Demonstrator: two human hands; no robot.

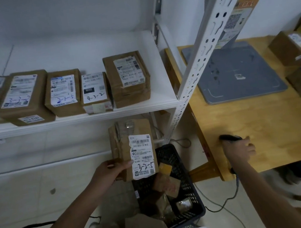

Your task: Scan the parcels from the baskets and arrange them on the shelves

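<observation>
Low by the knees, a black plastic lattice basket (170,153) holds small brown packets (171,185). Above its far rim the left hand (107,172) pinches a brown cardboard parcel (125,146) (label marked 3-2-5), long axis upright. The right hand (239,152) curls round a black handheld scanner (229,138) at the yellow wooden table's (242,117) near left corner. Beyond, above the parcel, a white metal shelf (88,116) bears a row of brown cartons (129,93); the left hand is nearer.
</observation>
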